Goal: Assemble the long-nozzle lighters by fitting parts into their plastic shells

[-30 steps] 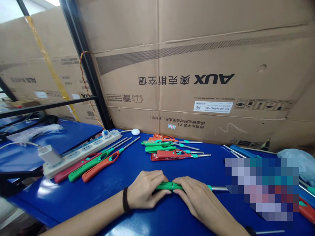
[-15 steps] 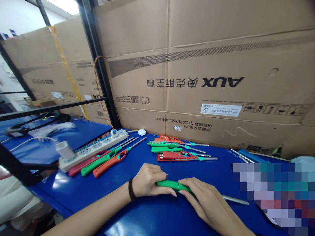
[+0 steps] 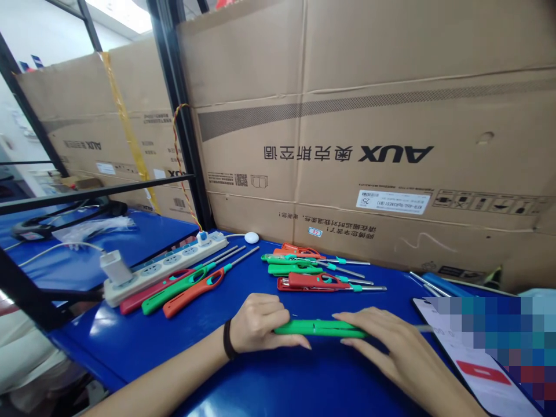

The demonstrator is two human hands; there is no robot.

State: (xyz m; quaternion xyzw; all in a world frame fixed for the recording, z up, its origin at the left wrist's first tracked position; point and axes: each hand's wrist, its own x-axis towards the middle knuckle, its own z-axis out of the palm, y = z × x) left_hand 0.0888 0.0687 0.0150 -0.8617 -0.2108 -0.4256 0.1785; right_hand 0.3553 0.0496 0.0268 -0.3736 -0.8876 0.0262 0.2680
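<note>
A green long-necked lighter [image 3: 319, 328] lies level between my hands, just above the blue table. My left hand [image 3: 259, 324] is closed round one end of its handle, thumb along the lower side. At the other end, my right hand [image 3: 386, 339] pinches the handle between thumb and fingers. A lengthwise seam line shows on the handle, and part of the metal rod pokes out beyond my right hand. Behind lie several more lighters, among them a red lighter [image 3: 315, 282] and a green lighter [image 3: 293, 268], some with their casings open.
Left of my hands, an orange lighter [image 3: 191, 294] and two others lie beside a white power strip [image 3: 165, 266] with a charger [image 3: 115, 267]. Cardboard [image 3: 339, 116] walls the table's back. A device with a lit screen [image 3: 473, 359], partly blurred out, is at right, near a blue object [image 3: 452, 285].
My right hand has slid right along the lighter, baring more of its green handle. The lighter now sits more level. The view has shifted slightly, and more of the lit screen shows.
</note>
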